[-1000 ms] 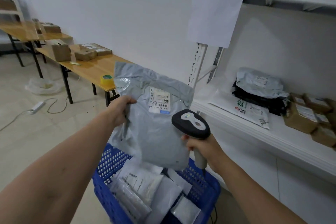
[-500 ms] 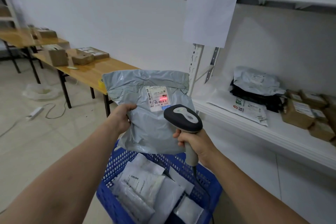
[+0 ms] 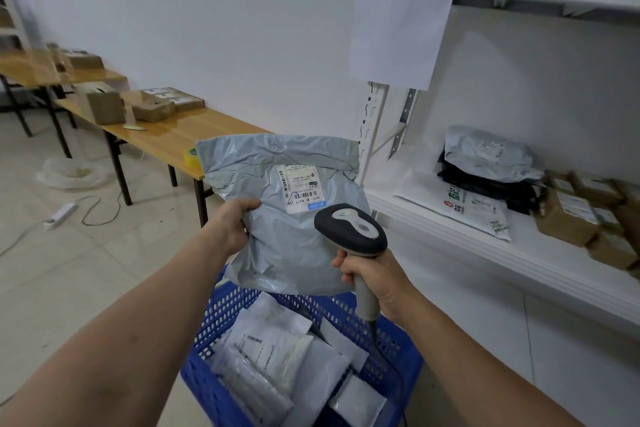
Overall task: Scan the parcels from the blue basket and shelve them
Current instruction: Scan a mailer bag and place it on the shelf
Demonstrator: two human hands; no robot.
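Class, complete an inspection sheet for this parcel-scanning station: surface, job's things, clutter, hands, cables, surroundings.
Surface: white shelf carries mailer bags and cardboard boxes.
Job's things: grey parcel held label-forward above blue basket of white parcels; barcode scanner points at it.
Clutter: tape roll and boxes on wooden table.
Hands: left hand grips the parcel's edge; right hand grips the scanner's handle.
Cables: scanner cord hangs down over the basket; power strip lies on tiled floor.
Surroundings: "4-3" sign hangs above shelf; white wall.
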